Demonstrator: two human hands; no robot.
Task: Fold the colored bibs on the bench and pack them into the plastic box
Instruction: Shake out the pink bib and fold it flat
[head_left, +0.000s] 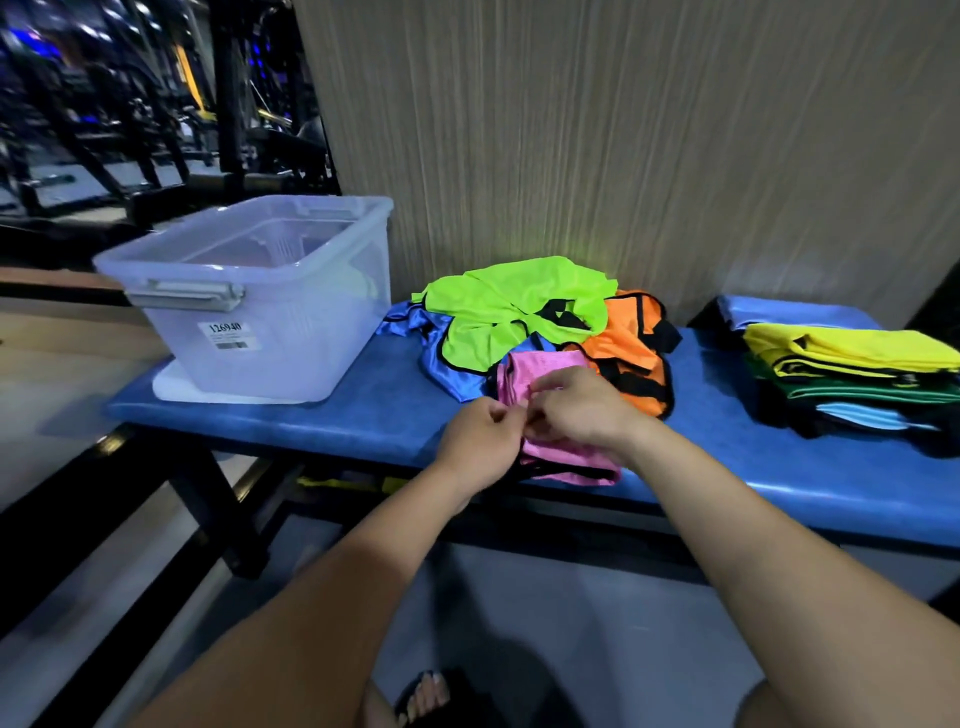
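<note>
At the bench's (363, 426) near edge, both hands pinch a pink bib (550, 457): left hand (480, 441) closed on its left edge, right hand (579, 408) gripping its top. Behind lies a heap of green (498, 312), blue and orange (634, 348) bibs. Farther left stands the clear box (260, 312); folded bibs (852, 374) are stacked right.

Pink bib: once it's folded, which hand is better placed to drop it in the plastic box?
Probably the left hand. The plastic box sits at the bench's left end, on that hand's side. The right hand would have to cross over. Both hands pinch the pink bib now.
</note>
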